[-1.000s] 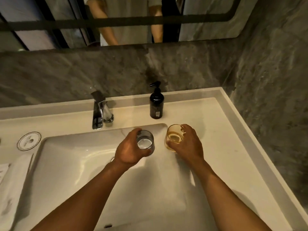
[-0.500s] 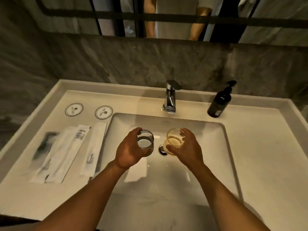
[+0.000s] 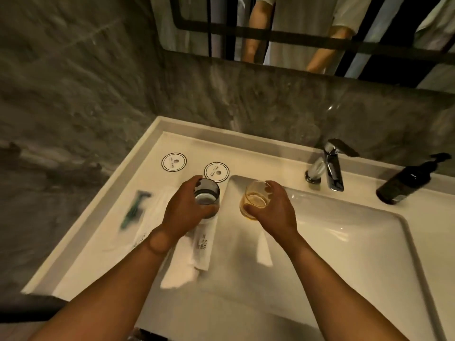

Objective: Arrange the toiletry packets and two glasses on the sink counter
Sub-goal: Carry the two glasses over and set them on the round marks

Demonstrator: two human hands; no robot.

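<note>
My left hand [image 3: 183, 214] grips a grey glass [image 3: 208, 194] above the counter's left side, over the toiletry packets. An amber glass [image 3: 254, 199] is held in my right hand [image 3: 275, 212] over the basin's left rim. Two round paper coasters lie behind the glasses, one [image 3: 173, 162] farther left, one [image 3: 216, 171] just beyond the grey glass. Several white packets [image 3: 203, 249] lie lengthwise on the counter, partly hidden by my left arm; the leftmost holds a green razor [image 3: 134, 209].
The white sink counter [image 3: 98, 244] has a raised rim and meets grey stone walls at left and back. A chrome tap [image 3: 328, 166] stands behind the basin [image 3: 332, 242]. A dark pump bottle [image 3: 406, 182] stands at the back right. A mirror hangs above.
Both hands have carried the glasses leftwards, from over the basin's right part to the left side of the counter near the coasters. The view has swung left with them.
</note>
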